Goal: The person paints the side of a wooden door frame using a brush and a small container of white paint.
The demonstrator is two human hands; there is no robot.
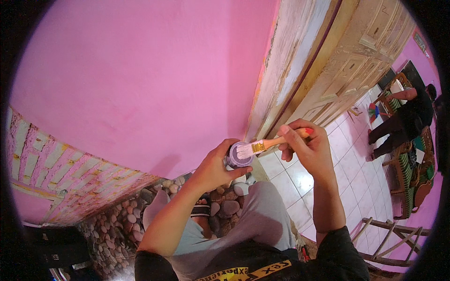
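Observation:
My left hand is closed round a small round pot with a dark rim and greyish-lavender inside, held in front of the pink wall. My right hand grips a paintbrush by its orange, red-tipped wooden handle. The brush's gold ferrule sits beside the pot, and its pale, paint-coated bristles lie over the pot's mouth; whether they touch the paint is unclear. Just beyond my hands stands a worn door frame with a carved wooden door.
Pebbled ground lies beneath me, white tiles to the right. Another person in dark clothes stands by striped wooden seating at right. A wooden ladder is at lower right, a black object at lower left.

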